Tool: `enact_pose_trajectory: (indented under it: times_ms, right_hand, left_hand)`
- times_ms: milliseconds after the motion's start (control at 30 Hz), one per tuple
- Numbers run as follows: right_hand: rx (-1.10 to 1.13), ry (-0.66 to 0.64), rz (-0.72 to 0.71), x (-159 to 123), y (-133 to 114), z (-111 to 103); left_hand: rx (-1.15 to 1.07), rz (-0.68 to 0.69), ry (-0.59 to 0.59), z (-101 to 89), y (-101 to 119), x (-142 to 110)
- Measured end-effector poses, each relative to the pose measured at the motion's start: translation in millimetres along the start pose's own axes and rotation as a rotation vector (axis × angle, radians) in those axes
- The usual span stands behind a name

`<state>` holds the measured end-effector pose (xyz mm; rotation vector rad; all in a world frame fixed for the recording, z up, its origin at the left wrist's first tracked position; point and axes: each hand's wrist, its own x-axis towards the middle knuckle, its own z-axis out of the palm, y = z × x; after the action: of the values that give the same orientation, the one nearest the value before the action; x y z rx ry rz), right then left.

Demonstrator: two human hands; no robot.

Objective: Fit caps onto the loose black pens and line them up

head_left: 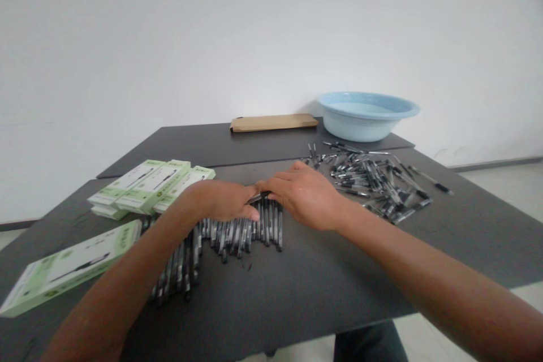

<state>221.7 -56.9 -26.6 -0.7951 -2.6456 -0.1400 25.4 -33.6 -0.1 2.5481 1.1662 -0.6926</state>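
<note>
My left hand [224, 201] and my right hand [303, 195] meet above a row of pens [241, 232] near the middle of the table. Both hands are closed, fingertips together, on a pen [255, 198] with a dark end; most of it is hidden by the fingers. Below them the black-and-clear pens lie side by side, roughly parallel. Another bunch of pens [180, 266] lies to the left, partly covered by my left forearm.
Green-and-white pen boxes [146, 186] are stacked at left, with a single box [76, 263] nearer me. Loose pens [373, 178] form a messy pile at right. Behind stand a light blue basin [360, 124] and a flat brown cardboard piece [274, 123], close to the wall.
</note>
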Motion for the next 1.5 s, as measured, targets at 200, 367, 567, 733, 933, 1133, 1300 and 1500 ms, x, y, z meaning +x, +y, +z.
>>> enact_pose_trajectory:
  times_ms: [200,367,567,733,933,1133,1300,1500]
  right_hand:
    - [0.042,0.330,0.294,-23,55,-21]
    - [-0.032,0.242,0.680,-48,118,9]
    - [-0.056,-0.085,0.693,-51,124,48]
    - [-0.036,-0.209,0.673,-38,115,59]
    - [-0.043,-0.299,0.661,-33,106,63]
    - [-0.085,-0.267,0.642,-20,92,73]
    - [-0.092,-0.238,0.568,-7,74,86]
    - [-0.075,-0.219,0.511,-8,67,91]
  left_hand:
    - [-0.036,-0.094,0.001,4.7,-13,-4]
    - [-0.020,-0.096,-0.089,2.1,-7,-2]
    - [-0.015,-0.094,-0.134,-0.6,-6,0]
    - [0.000,-0.073,-0.155,0.3,-4,0]
    - [0.014,-0.067,-0.156,0.3,-2,0]
    - [0.016,-0.037,-0.142,3.3,-1,2]
    - [0.021,-0.024,-0.128,6.7,0,4]
    - [0.022,-0.024,-0.106,7.0,2,6]
